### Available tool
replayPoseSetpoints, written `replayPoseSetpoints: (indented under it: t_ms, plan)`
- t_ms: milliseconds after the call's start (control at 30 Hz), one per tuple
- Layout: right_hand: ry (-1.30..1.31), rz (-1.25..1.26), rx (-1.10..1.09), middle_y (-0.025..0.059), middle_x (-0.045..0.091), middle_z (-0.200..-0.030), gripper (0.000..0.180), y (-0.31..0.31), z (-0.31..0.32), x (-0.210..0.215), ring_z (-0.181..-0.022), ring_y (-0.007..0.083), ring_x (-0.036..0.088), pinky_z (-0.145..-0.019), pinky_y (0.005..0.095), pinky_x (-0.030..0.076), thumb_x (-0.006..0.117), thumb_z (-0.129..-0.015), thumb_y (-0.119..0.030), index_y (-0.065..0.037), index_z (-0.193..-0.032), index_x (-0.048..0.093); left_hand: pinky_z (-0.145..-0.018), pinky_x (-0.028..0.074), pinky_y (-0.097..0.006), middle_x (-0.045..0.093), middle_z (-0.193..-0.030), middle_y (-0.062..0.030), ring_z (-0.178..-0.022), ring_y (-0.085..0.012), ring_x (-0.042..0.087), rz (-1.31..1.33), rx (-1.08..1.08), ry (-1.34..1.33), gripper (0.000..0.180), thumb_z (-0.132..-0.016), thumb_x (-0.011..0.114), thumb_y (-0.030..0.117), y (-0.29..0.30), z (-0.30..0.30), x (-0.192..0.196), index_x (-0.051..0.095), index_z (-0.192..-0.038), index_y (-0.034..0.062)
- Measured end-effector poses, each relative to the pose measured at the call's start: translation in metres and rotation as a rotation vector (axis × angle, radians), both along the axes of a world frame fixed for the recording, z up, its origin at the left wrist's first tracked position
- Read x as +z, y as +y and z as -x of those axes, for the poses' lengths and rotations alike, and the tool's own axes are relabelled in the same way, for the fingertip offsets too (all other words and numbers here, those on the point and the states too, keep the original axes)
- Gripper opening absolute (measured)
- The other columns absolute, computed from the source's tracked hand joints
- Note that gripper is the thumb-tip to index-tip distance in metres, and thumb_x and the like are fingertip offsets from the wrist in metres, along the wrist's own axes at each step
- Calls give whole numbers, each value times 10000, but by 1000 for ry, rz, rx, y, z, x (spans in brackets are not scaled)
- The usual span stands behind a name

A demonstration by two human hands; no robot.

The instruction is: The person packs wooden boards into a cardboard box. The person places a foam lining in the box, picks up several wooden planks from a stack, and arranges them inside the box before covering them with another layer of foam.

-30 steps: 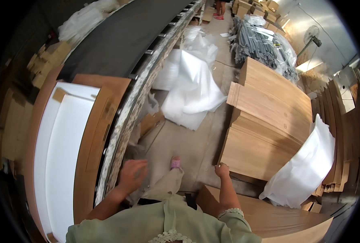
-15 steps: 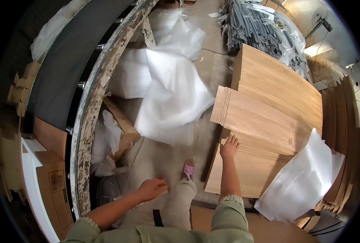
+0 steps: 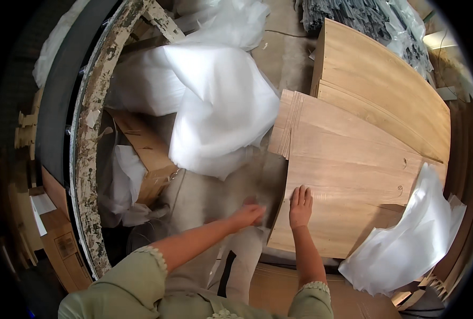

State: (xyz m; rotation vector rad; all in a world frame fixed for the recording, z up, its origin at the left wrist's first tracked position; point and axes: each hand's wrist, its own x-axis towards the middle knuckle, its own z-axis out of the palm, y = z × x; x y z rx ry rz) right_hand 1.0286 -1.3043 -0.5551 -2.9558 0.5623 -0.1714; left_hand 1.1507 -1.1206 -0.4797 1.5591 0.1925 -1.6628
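My right hand [image 3: 300, 208] lies with its fingers stretched out and together at the near left edge of a pale wooden panel [image 3: 348, 151]. This panel rests on a stack of similar boards, and a lower board [image 3: 332, 228] shows on its near side. Its right end bears small round marks. My left hand [image 3: 249, 215] hovers over the floor just left of the stack, apart from the boards. Motion smears its fingers, so whether it holds anything is unclear. A white foam sheet [image 3: 396, 239] covers the stack's near right corner.
A large heap of white foam sheeting [image 3: 220, 111] lies left of the boards. Further left run a peeling metal frame [image 3: 90, 143] and a black conveyor belt [image 3: 55, 127]. A cardboard box [image 3: 154, 175] sits beside the frame. Plastic-wrapped grey strips [image 3: 348, 21] are piled at the back.
The view has shifted. The upper panel now covers more of the boards on the near side, with my right hand at its edge. My left hand has moved right, toward the stack.
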Motion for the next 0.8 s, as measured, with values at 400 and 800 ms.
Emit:
replayPoseSetpoints:
  t_ms: [400, 800]
  plan:
    - [-846, -1834, -1430, 160, 279, -1429, 732, -42, 110, 44, -1202, 319, 403, -1016, 445, 315, 452, -891, -510, -11, -1385, 242, -468, 389, -248, 561, -655, 10, -558, -61, 479, 318, 86, -100, 270, -790, 699, 267, -108, -6, 24, 617, -799, 10]
    - [-1262, -1724, -544, 190, 407, -1338, 608, 27, 35, 233, -1225, 310, 399, -1010, 460, 358, 558, -850, -331, 52, -1285, 375, -662, 450, -205, 642, -845, 13, -762, -33, 543, 237, 336, -538, 272, -835, 653, 179, 284, -41, 380, 627, -1037, -3]
